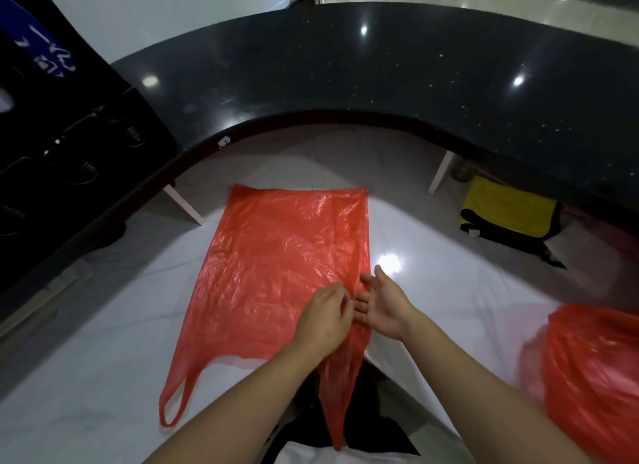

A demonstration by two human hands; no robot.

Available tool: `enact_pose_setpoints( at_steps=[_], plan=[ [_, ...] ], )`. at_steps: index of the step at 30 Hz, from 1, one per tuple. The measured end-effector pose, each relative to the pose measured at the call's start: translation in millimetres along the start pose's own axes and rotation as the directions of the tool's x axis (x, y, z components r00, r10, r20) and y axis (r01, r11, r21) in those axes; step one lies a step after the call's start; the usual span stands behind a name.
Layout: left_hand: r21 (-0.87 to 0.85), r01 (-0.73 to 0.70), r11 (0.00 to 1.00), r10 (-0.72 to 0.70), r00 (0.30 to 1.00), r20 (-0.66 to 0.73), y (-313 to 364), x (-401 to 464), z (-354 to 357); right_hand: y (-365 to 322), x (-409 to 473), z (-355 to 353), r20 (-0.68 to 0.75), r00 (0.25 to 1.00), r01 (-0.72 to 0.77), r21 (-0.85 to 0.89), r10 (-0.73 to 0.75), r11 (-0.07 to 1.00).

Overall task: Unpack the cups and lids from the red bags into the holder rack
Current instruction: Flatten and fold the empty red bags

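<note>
An empty red plastic bag (276,256) lies flat on the white counter (103,325), one handle loop trailing at the near left and the other hanging over the near edge. My left hand (325,315) rests on the bag's right edge with its fingers curled and pinching the plastic. My right hand (383,308) lies beside it, palm turned inward, fingers relaxed and touching the same edge. A second red bag (594,377), bulging with contents, sits at the near right. The black holder rack (69,145) with round openings stands at the far left. No cups or lids show.
A curved black raised countertop (345,66) runs across the back. Beneath it at the right lies a yellow cloth with black trim (508,207). White supports hold up the black top on both sides.
</note>
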State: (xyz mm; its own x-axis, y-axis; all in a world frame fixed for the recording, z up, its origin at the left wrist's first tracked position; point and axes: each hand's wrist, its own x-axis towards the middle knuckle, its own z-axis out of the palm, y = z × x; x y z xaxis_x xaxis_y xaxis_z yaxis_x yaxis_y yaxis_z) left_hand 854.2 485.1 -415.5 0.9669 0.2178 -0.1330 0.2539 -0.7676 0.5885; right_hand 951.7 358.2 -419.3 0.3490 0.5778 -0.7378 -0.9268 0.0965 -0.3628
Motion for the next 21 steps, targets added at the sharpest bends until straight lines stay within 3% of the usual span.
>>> enact_pose_setpoints(
  at_steps=[3, 5, 6, 8, 9, 11, 12, 16, 21],
  plan=[
    [0.031, -0.059, 0.998, 0.054, 0.989, 0.140, -10.0, -5.2, 8.2, -6.8, -1.7, -2.2, -0.147, 0.981, 0.133, 0.033, -0.127, 0.991],
    [0.069, -0.091, 0.994, 0.073, 0.972, 0.224, -15.2, -9.4, 13.1, -11.0, -4.1, -9.5, -0.320, 0.888, 0.261, -0.243, -0.331, 0.934],
    [0.092, -0.098, 0.991, 0.071, 0.963, 0.259, -16.8, -11.7, 15.2, -12.3, -6.1, -13.9, -0.348, 0.823, 0.272, -0.451, -0.448, 0.850],
    [0.143, -0.104, 0.984, 0.058, 0.954, 0.294, -17.6, -16.3, 18.3, -13.2, -11.3, -20.7, -0.296, 0.741, 0.152, -0.800, -0.603, 0.580],
    [0.172, -0.103, 0.980, 0.050, 0.957, 0.287, -16.5, -18.6, 19.3, -12.3, -13.7, -21.9, -0.270, 0.744, 0.051, -0.889, -0.611, 0.455],
    [0.251, -0.068, 0.966, 0.009, 0.974, 0.226, -11.7, -22.9, 20.1, -9.4, -15.6, -21.4, -0.257, 0.780, -0.099, -0.951, -0.570, 0.294],
    [0.295, -0.034, 0.955, -0.022, 0.983, 0.184, -8.0, -25.1, 19.7, -7.6, -15.2, -20.1, -0.261, 0.794, -0.128, -0.955, -0.549, 0.269],
    [0.411, 0.026, 0.911, -0.061, 0.996, 0.072, -1.5, -32.4, 18.9, -1.9, -12.6, -17.8, -0.314, 0.842, -0.162, -0.923, -0.439, 0.349],
    [0.295, 0.061, 0.953, -0.080, 0.995, 0.052, -5.8, -27.5, 3.8, 5.2, -13.2, -21.3, -0.291, 0.935, -0.142, -0.832, -0.204, 0.537]
  ],
)
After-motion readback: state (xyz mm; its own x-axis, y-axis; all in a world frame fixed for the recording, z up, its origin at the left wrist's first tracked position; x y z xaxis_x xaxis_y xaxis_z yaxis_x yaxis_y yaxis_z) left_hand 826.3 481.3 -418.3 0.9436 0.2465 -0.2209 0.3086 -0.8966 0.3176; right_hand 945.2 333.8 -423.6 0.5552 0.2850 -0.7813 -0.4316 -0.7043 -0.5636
